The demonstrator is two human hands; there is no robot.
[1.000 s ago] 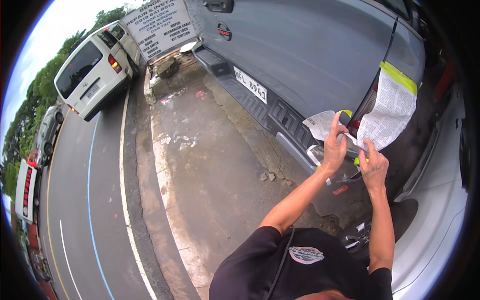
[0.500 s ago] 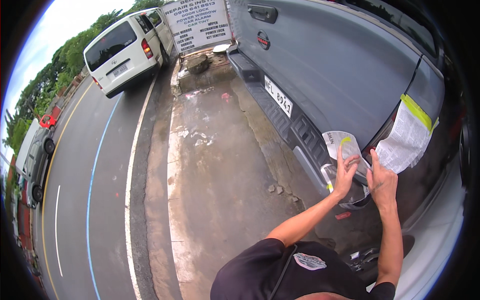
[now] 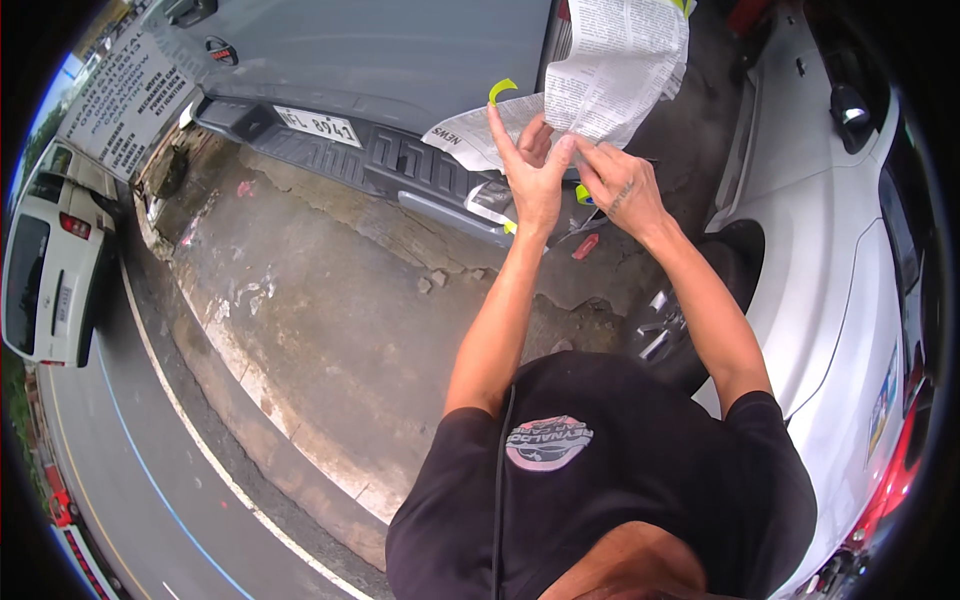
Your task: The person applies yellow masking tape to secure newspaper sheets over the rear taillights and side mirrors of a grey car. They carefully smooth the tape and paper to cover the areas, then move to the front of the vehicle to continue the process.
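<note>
My left hand (image 3: 535,180) is at the rear corner of a grey pickup truck (image 3: 400,50), its index finger raised with a curled strip of yellow masking tape (image 3: 502,90) at the tip. Its thumb and bent fingers close on the edges of newspaper. My right hand (image 3: 622,190) pinches beside that thumb, at the lower edge of a hanging newspaper sheet (image 3: 620,70); the fingertips partly hide what is gripped. A smaller newspaper piece (image 3: 470,135) lies along the bumper behind my left hand. More yellow tape (image 3: 585,194) shows below the hands.
The truck's dark step bumper (image 3: 330,155) runs to the left. A silver-white car (image 3: 815,260) stands close on my right. On the cracked pavement (image 3: 330,270) are stones and a red scrap (image 3: 586,246). A white van (image 3: 50,260) is on the road at left.
The view has swung right, so the truck and road appear farther left. My hands have come together at the newspaper edges, and my right index finger no longer points upward. The tape strip stays at my left fingertip.
</note>
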